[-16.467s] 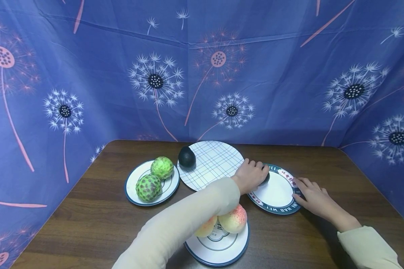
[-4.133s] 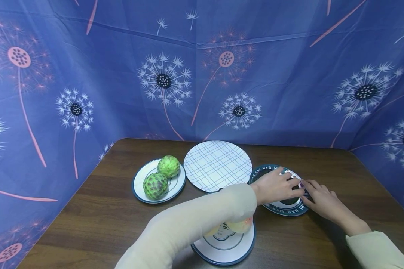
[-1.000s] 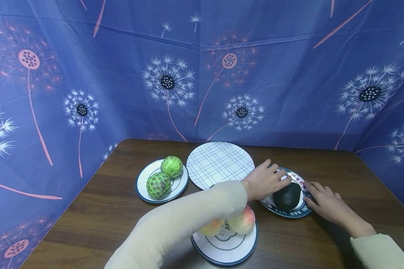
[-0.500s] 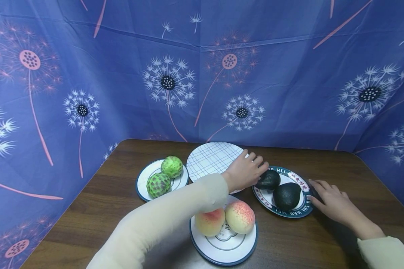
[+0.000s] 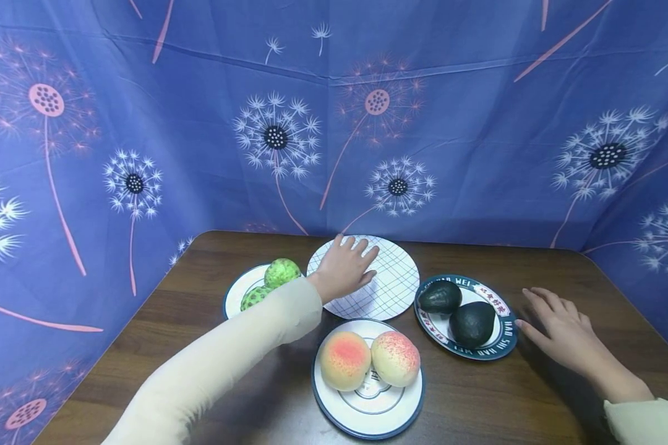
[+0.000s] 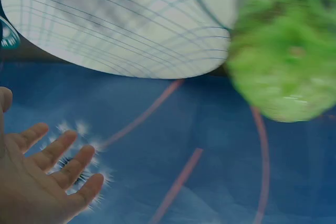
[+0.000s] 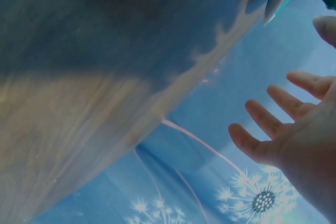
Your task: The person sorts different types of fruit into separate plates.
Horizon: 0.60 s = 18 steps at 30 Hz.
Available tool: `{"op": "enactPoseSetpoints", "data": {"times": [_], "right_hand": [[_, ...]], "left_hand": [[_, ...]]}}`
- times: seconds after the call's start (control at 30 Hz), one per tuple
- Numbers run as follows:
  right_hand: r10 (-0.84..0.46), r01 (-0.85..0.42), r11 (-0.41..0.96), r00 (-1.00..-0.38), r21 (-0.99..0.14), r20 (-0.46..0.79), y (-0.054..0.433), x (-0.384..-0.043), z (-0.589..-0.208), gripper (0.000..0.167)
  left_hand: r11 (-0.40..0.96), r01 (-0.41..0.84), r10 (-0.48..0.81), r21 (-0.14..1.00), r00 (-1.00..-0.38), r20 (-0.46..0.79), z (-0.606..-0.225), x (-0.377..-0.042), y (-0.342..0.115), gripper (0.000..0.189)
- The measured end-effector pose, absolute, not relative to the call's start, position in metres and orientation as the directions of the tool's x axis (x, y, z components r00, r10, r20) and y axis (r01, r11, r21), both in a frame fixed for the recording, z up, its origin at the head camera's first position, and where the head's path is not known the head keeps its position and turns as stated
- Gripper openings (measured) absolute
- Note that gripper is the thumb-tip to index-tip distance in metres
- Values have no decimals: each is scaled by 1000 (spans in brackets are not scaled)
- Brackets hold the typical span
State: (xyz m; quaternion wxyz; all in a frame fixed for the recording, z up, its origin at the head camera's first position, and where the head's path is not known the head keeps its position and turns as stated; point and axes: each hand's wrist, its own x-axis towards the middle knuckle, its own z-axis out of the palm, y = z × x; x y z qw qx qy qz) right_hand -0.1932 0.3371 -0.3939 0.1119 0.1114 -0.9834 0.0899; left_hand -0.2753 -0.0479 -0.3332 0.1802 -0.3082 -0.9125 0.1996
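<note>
My left hand [image 5: 345, 269] hovers above the white grid-patterned plate [image 5: 392, 278], fingers spread and holding nothing. In the left wrist view its fingers are loosely extended too. Two dark avocados, one at the back left [image 5: 440, 297] and one at the front [image 5: 472, 324], lie on the green-rimmed plate [image 5: 506, 337]. Just right of that plate, my right hand [image 5: 562, 327] is apart from the rim with its fingers relaxed. Two green knobbly custard apples [image 5: 281, 272] sit on a blue-rimmed plate [image 5: 232, 298]; my left sleeve partly covers them.
Nearest to me, two peaches, left [image 5: 345, 360] and right [image 5: 395, 358], rest on another blue-rimmed plate [image 5: 367, 420]. All plates stand on a brown wooden table [image 5: 462, 395]. A blue dandelion-print cloth [image 5: 451, 123] hangs behind it.
Across the frames, the avocado from the grid-patterned plate has come to the green-rimmed plate beside the other. My left hand has let go and moved left; my right hand has left the rim.
</note>
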Motion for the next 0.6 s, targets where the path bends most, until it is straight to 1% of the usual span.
{"op": "enactPoseSetpoints", "data": {"times": [0.1, 0.27, 0.47, 0.6], "right_hand": [[-184, -234, 957, -946, -172, 266, 339, -191, -394, 71], [-174, -236, 955, -937, -181, 303, 344, -188, -393, 77], [-165, -220, 964, -935, -149, 315, 352, -185, -392, 81], [-162, -221, 962, -935, -160, 315, 357, -183, -391, 83]], "left_hand": [[773, 455, 581, -443, -788, 205, -330, -276, -70, 52], [834, 383, 477, -397, -863, 168, -329, -275, -106, 57], [900, 318, 376, -297, -913, 160, -326, -269, -147, 59], [937, 276, 313, -215, -935, 166, -324, -263, -175, 60]]}}
